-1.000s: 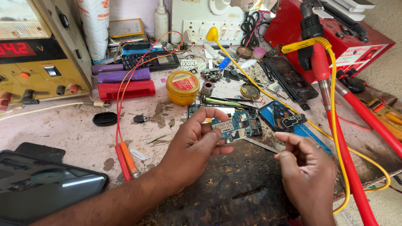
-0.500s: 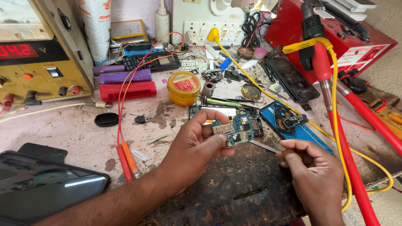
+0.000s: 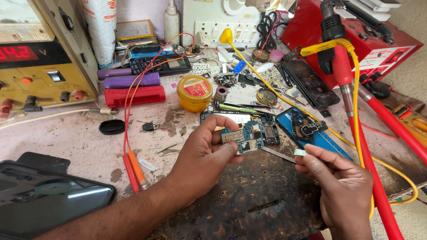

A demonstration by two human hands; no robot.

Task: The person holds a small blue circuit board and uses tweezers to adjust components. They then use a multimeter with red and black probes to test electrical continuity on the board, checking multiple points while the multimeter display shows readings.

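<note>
My left hand (image 3: 202, 153) pinches a small blue phone circuit board (image 3: 243, 138) between thumb and fingers, just above the dark, scarred work mat (image 3: 249, 200). My right hand (image 3: 340, 189) is to the right of it and grips thin metal tweezers (image 3: 276, 154) at their white-tipped back end. The tweezers point left, and their tip reaches the lower right corner of the board. An opened phone frame (image 3: 269, 129) lies on the bench right behind the board.
A yellow power supply (image 3: 40, 71) stands at the left, with red and orange probes (image 3: 133, 171) lying by my forearm. Around are a yellow round tin (image 3: 194, 92), red and purple cases (image 3: 135, 89), a red hot-air station (image 3: 364, 40) with red hose (image 3: 369, 151), and a black phone (image 3: 44, 200).
My right hand has drifted a little right and lower with the tweezers. My left hand has kept the board in almost the same place.
</note>
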